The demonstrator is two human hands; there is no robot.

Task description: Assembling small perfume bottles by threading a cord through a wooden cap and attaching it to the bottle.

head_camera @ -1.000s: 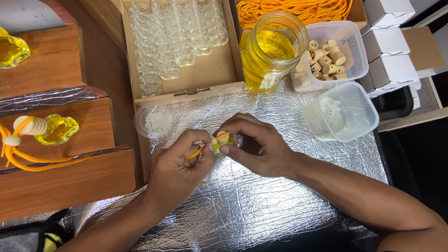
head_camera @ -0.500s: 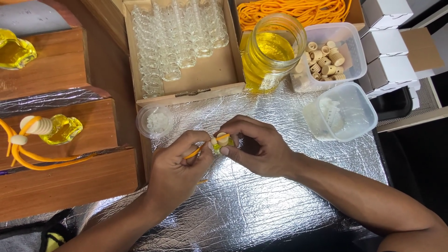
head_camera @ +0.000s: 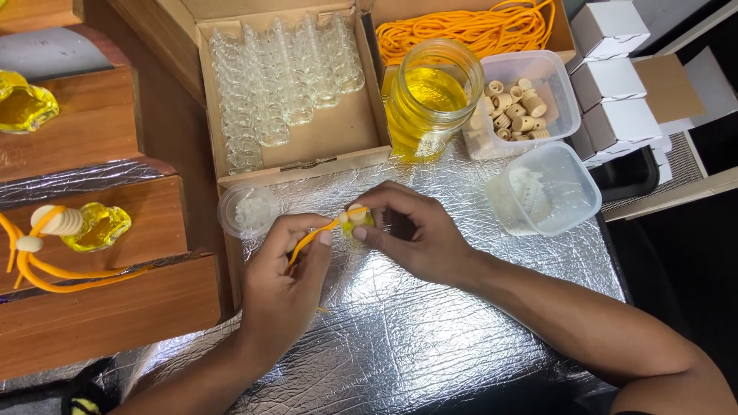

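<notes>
My right hand [head_camera: 407, 234] pinches a small glass bottle [head_camera: 358, 221] filled with yellow liquid and topped by a pale wooden cap, just above the foil-covered table [head_camera: 400, 338]. My left hand [head_camera: 286, 288] grips an orange cord [head_camera: 314, 234] that runs up to the bottle's cap. Both hands meet at the table's middle, fingertips almost touching.
A cardboard box of empty glass bottles [head_camera: 280, 69] sits behind the hands, with a jar of yellow liquid [head_camera: 430, 100], a tub of wooden caps [head_camera: 519, 100], a tub of white plugs [head_camera: 542, 192], and a small round dish [head_camera: 247, 209]. Orange cord [head_camera: 461, 23] lies at the back. Finished bottles [head_camera: 92, 227] rest on wooden steps at left; white boxes [head_camera: 615, 69] at right.
The camera view has shifted slightly. My hands stay together at the bottle, with the left fingers working the orange cord a little nearer the cap.
</notes>
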